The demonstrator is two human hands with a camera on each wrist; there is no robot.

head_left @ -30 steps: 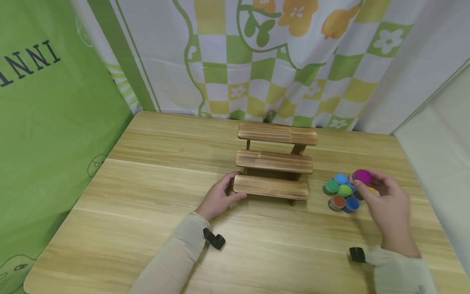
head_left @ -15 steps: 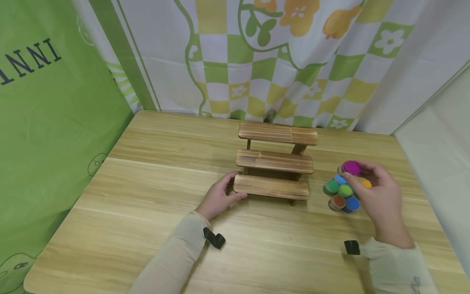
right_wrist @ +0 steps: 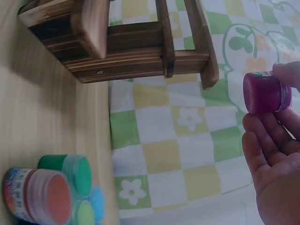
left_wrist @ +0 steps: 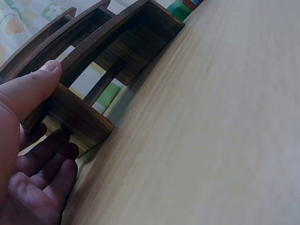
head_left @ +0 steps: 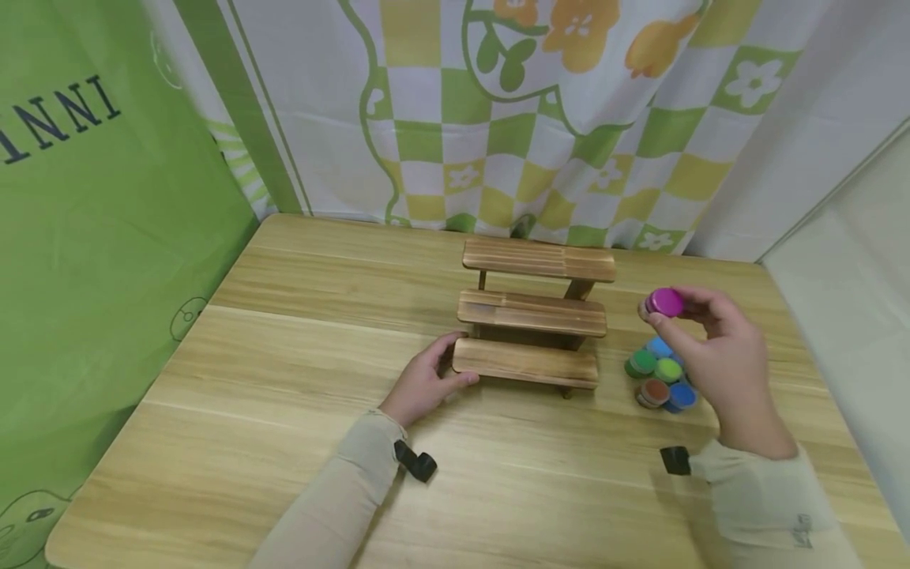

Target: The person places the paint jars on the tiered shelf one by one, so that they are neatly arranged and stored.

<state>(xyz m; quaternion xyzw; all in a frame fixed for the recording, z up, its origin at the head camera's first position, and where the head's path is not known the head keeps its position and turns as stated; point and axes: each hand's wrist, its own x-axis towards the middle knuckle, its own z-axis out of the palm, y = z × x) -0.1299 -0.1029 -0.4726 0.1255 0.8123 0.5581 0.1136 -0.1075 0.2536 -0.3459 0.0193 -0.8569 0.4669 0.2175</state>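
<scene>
A three-step wooden stand (head_left: 529,314) sits on the table. My left hand (head_left: 421,381) holds the left end of its lowest step; in the left wrist view the thumb (left_wrist: 40,84) lies over the board and the fingers are at the end panel. My right hand (head_left: 725,359) pinches a small paint jar with a magenta lid (head_left: 666,303), lifted off the table to the right of the stand. The right wrist view shows this purple jar (right_wrist: 265,93) between thumb and fingertips. Just below that hand, other small jars stand grouped, including a brown-red one (head_left: 652,393) and a green one (head_left: 641,363).
The wooden table (head_left: 284,442) carries the stand and jars. A checked curtain (head_left: 526,142) hangs behind its back edge, close to the top step. Green cloth (head_left: 107,276) borders the left side, and a pale wall (head_left: 846,229) the right. Both wrists wear small black cameras (head_left: 424,466).
The right hand has raised the purple-lidded jar up and to the left, away from the grouped jars. The left hand stays on the stand's lowest step.
</scene>
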